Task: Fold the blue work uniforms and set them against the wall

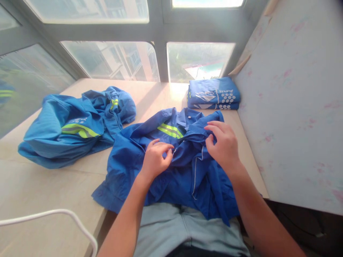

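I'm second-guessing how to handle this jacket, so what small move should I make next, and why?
I'd probably use your right hand to ease the jacket's bunched right side outward and smooth it. The zipper edge there bends crookedly, and the cloth lies in ridges. That hand is already beside those folds, near the collar.

Covering parts of the dark blue jacket (166, 185) with the left hand (158, 157), the right hand (222, 142) and both forearms (134, 214), and leaving any pinch of cloth unclear. Losing the white cable (53, 211) past the left and bottom edges, the pale trousers (163, 228) at the bottom and the floral wall panel (294, 107) at the right. Showing the collar tag (189, 117) too small to read, and blurring lettering on the lighter blue garment (50, 132) and buildings (128, 60) outside.
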Tool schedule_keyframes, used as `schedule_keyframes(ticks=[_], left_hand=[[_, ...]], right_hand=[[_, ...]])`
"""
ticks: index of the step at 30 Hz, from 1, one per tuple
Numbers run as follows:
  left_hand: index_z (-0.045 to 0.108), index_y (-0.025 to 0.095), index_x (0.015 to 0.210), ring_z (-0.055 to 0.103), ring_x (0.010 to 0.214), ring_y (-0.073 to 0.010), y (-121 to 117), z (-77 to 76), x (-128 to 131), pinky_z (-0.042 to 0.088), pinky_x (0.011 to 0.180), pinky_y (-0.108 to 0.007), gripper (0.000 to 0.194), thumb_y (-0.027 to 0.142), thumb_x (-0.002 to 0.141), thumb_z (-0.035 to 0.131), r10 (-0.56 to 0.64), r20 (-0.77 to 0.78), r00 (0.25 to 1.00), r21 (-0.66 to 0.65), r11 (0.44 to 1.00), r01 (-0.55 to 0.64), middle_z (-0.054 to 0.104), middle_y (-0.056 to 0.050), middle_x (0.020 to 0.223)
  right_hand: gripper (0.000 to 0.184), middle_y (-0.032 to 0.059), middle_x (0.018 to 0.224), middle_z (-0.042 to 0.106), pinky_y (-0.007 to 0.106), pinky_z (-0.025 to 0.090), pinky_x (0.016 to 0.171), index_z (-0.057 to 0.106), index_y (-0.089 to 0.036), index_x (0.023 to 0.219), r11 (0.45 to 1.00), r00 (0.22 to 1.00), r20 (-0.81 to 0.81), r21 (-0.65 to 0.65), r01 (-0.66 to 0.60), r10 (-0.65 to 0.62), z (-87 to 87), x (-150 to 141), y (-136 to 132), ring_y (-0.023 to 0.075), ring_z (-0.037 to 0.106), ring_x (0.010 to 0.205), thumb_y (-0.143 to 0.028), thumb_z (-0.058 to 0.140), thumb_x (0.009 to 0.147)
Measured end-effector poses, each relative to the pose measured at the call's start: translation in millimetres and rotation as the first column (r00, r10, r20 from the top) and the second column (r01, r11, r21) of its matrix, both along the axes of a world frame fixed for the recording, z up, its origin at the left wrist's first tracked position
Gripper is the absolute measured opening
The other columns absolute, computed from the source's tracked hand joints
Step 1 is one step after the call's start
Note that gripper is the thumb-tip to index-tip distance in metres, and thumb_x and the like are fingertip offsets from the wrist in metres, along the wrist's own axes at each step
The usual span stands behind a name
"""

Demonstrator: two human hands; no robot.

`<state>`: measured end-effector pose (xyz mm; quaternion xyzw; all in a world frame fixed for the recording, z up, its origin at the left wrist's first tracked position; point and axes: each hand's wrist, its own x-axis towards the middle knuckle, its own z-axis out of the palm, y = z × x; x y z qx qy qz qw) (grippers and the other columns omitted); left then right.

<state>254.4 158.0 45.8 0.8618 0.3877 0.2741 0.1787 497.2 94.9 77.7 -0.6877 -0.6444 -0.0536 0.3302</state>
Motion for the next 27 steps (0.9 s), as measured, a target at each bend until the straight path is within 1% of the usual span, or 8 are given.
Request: schedule_keyframes(ticks=[2, 5, 8, 11, 14, 17, 23, 27], left_hand=[[0.07, 0.023, 0.096, 0.069, 0.09, -0.019, 10, 4.0, 11, 0.049, 0.097, -0.037, 0.018, 0.021, 0.089, 0.054, 0.051, 0.05, 0.997, -0.022, 0.999, -0.05, 0.075, -0.003, 0.095], [0.067, 0.022, 0.102, 0.066, 0.1, -0.0219, 24, -2.4, 29, 0.051, 0.089, -0.033, 0.017, 0.023, 0.088, 0.057, 0.053, -0.002, 0.999, -0.08, 0.995, -0.053, 0.072, -0.006, 0.104], [0.063, 0.022, 0.103, 0.065, 0.097, -0.0219, 26, -24.0, 41, 0.051, 0.085, -0.033, 0.02, 0.021, 0.083, 0.062, 0.061, -0.062, 0.996, -0.164, 0.984, -0.071, 0.069, -0.006, 0.106], [0.057, 0.023, 0.107, 0.066, 0.085, -0.0199, 19, -48.2, 45, 0.049, 0.073, -0.03, 0.026, 0.025, 0.082, 0.065, 0.142, -0.122, 0.982, -0.259, 0.951, -0.17, 0.069, -0.005, 0.101], [0.057, 0.023, 0.1, 0.064, 0.085, -0.0206, 13, -63.4, 47, 0.047, 0.072, -0.03, 0.017, 0.028, 0.085, 0.062, 0.156, -0.212, 0.965, -0.244, 0.947, -0.207, 0.068, -0.004, 0.094], [0.06, 0.022, 0.093, 0.063, 0.091, -0.0216, 14, -69.7, 48, 0.045, 0.077, -0.03, 0.007, 0.025, 0.088, 0.056, 0.143, -0.256, 0.956, -0.179, 0.965, -0.193, 0.068, -0.005, 0.093], [0.063, 0.022, 0.082, 0.062, 0.086, -0.0207, 18, -76.0, 48, 0.043, 0.071, -0.03, 0.016, 0.018, 0.089, 0.05, 0.141, -0.197, 0.97, -0.143, 0.975, -0.171, 0.067, -0.005, 0.086], [0.064, 0.022, 0.079, 0.061, 0.087, -0.0206, 15, -78.8, 47, 0.043, 0.072, -0.03, 0.017, 0.018, 0.088, 0.051, 0.15, -0.144, 0.978, -0.124, 0.978, -0.169, 0.065, -0.005, 0.085]], right_hand=[[0.031, 0.0087, 0.12, 0.067, 0.037, 0.043, 0.105, 0.068, -0.019, 0.11, 0.986, 0.986, 0.019, 0.015, -0.164, 0.164, 14.2, -23, 16, 0.0228, 0.056, 0.118, -0.012, 0.049, 0.087], [0.025, 0.0096, 0.114, 0.068, 0.034, 0.045, 0.1, 0.069, -0.018, 0.105, 0.934, 0.948, 0.078, -0.212, -0.287, 0.309, 12.4, -52, 41, 0.0231, 0.058, 0.114, -0.014, 0.05, 0.09], [0.022, 0.0126, 0.104, 0.07, 0.032, 0.047, 0.09, 0.07, -0.016, 0.102, 0.858, 0.956, 0.129, -0.485, -0.169, 0.262, -10.2, -60, 53, 0.0245, 0.062, 0.104, -0.018, 0.052, 0.09], [0.022, 0.0121, 0.1, 0.071, 0.031, 0.049, 0.083, 0.072, -0.017, 0.1, 0.791, 0.971, 0.142, -0.608, -0.067, 0.191, -35.4, -56, 50, 0.0245, 0.065, 0.098, -0.022, 0.052, 0.091], [0.024, 0.007, 0.102, 0.073, 0.028, 0.049, 0.08, 0.074, -0.022, 0.099, 0.789, 0.987, 0.046, -0.607, -0.096, 0.156, -55.3, -53, 40, 0.0216, 0.067, 0.098, -0.025, 0.05, 0.093], [0.027, 0.0026, 0.113, 0.073, 0.026, 0.05, 0.084, 0.072, -0.027, 0.11, 0.834, 0.991, -0.092, -0.536, -0.129, 0.095, -72.5, -54, 33, 0.0191, 0.068, 0.102, -0.029, 0.05, 0.095], [0.031, 0.0041, 0.119, 0.073, 0.027, 0.05, 0.094, 0.071, -0.025, 0.118, 0.889, 0.967, -0.246, -0.424, -0.17, 0.067, -101.8, -58, 27, 0.0196, 0.068, 0.106, -0.032, 0.048, 0.099], [0.03, 0.0044, 0.117, 0.074, 0.026, 0.05, 0.093, 0.074, -0.024, 0.112, 0.908, 0.962, -0.265, -0.381, -0.173, 0.072, -107.9, -58, 25, 0.0191, 0.068, 0.105, -0.03, 0.048, 0.098]])
